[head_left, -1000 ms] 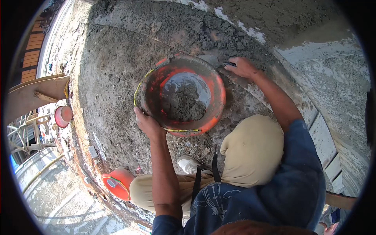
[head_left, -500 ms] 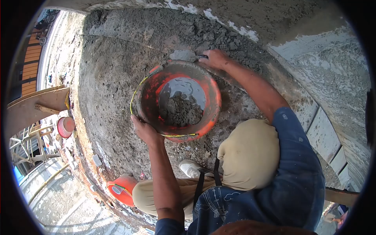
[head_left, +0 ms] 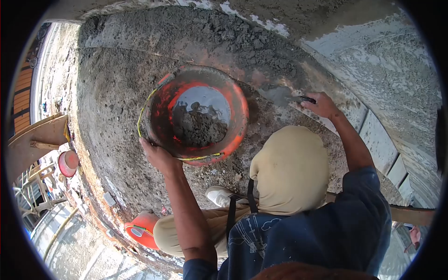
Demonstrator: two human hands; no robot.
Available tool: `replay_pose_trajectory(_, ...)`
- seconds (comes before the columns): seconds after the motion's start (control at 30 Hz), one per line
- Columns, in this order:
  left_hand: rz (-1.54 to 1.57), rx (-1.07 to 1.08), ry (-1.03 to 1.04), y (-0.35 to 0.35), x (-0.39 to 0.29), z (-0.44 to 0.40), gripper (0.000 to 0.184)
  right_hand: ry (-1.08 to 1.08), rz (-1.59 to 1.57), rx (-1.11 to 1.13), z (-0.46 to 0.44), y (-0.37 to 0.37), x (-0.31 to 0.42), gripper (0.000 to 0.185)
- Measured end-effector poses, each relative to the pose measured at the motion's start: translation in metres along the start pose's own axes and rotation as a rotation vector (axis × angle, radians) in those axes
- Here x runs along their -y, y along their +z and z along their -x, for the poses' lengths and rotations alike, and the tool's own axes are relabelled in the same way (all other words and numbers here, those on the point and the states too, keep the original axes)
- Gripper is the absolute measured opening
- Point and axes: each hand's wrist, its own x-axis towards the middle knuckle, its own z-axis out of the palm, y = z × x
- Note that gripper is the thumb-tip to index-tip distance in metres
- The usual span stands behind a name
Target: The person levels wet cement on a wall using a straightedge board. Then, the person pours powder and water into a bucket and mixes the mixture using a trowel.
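Observation:
A round orange-red bucket point(head_left: 240, 119), its inside smeared grey, stands on the ground before me. Wet grey mortar point(head_left: 198, 128) with watery liquid lies in its bottom. My left hand point(head_left: 161, 157) is closed at the near left rim, where the bucket's yellow handle point(head_left: 141, 120) meets it. Right of the bucket, my right hand point(head_left: 322, 105) grips the dark handle of a trowel. The trowel point(head_left: 279, 95) has its grey blade low over the ground, pointing left; I cannot tell whether it touches.
Loose mortar point(head_left: 252, 44) is heaped along the wall base at the back. A plastered wall point(head_left: 373, 60) rises on the right. Another orange bucket point(head_left: 148, 240) stands by my left knee, and a red tub point(head_left: 68, 163) lies farther left, near wooden boards point(head_left: 37, 135).
My right hand has drawn the trowel from behind the bucket out to its right and nearer to me. My left hand stays at the rim. The whole view has shifted slightly.

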Motion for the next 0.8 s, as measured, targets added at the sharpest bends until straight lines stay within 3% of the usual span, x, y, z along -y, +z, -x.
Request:
replay_pose_trajectory(0.13,-0.011,0.037,0.04,0.005,0.0,0.003,0.053,0.026,0.088,-0.102,-0.005,-0.023,-0.026,0.061)
replay_pose_trajectory(0.33,-0.066,0.011,0.049,0.013,-0.006,0.011,0.053,-0.065,0.132,-0.376,-0.165,-0.039,0.004,0.068)
replay_pose_trajectory(0.43,-0.08,0.013,0.087,0.012,-0.003,0.009,0.054,0.087,0.124,-0.43,-0.203,-0.043,0.047,0.068)
replay_pose_trajectory(0.7,-0.201,-0.02,0.159,0.004,0.013,-0.003,0.056,0.117,0.116,-0.594,-0.141,-0.041,0.09,0.065)
replay_pose_trajectory(0.8,-0.025,-0.025,0.174,0.019,0.009,0.005,0.055,0.015,0.19,-0.679,-0.116,-0.046,0.091,0.063)
